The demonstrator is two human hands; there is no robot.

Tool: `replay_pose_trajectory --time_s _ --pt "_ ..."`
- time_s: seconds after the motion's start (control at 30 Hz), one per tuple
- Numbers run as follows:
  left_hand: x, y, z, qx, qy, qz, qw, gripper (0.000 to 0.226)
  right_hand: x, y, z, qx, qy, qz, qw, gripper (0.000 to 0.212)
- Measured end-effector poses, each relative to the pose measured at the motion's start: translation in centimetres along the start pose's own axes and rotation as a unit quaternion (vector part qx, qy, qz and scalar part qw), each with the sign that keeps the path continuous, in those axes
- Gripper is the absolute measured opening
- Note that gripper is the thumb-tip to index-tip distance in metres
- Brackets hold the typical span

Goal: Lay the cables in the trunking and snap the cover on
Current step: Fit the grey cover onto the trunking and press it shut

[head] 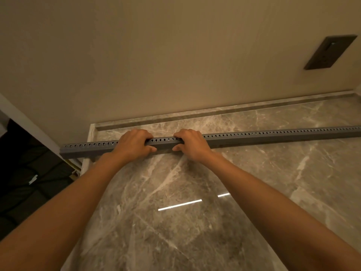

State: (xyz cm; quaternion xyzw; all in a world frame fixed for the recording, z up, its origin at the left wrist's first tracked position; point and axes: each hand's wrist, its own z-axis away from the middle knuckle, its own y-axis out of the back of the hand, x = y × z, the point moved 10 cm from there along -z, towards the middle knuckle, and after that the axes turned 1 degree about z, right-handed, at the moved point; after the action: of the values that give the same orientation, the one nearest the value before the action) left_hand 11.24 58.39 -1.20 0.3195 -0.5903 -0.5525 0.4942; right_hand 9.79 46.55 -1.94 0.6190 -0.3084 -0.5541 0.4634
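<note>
1. Left hand grips the trunking, fingers curled over its top, thumb on the near face.
2. Right hand grips it likewise, just beside.
3. Trunking lies lengthwise on the marble counter near the wall, its left end overhanging the edge.

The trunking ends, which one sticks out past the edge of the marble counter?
The end of the grey trunking beyond the left hand overhangs the marble counter edge; the other end runs out of frame past the right hand.
</note>
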Motion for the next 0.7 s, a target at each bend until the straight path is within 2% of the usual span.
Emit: replay_pose_trajectory --time_s 0.13,0.43,0.57,0.7 --pt "0.4 0.1 0.1 0.028 -0.008 -0.018 0.999 0.026 0.1 0.0 -0.1 0.002 0.004 -0.001 1.000 0.013" --pt "0.6 0.1 0.1 0.037 -0.014 0.011 0.999 0.025 0.4 0.3 -0.2 -0.015 -0.013 0.007 1.000 0.016" --pt "-0.1 0.3 0.6 0.005 -0.036 0.067 0.997 0.026 -1.9 -0.7 -0.7 -0.038 0.003 -0.011 0.999 0.026" --pt "-3.3 1.6 1.1 0.012 -0.011 0.072 0.997 0.027 -4.1 -1.6 -1.4 -0.014 0.009 -0.020 1.000 0.025"
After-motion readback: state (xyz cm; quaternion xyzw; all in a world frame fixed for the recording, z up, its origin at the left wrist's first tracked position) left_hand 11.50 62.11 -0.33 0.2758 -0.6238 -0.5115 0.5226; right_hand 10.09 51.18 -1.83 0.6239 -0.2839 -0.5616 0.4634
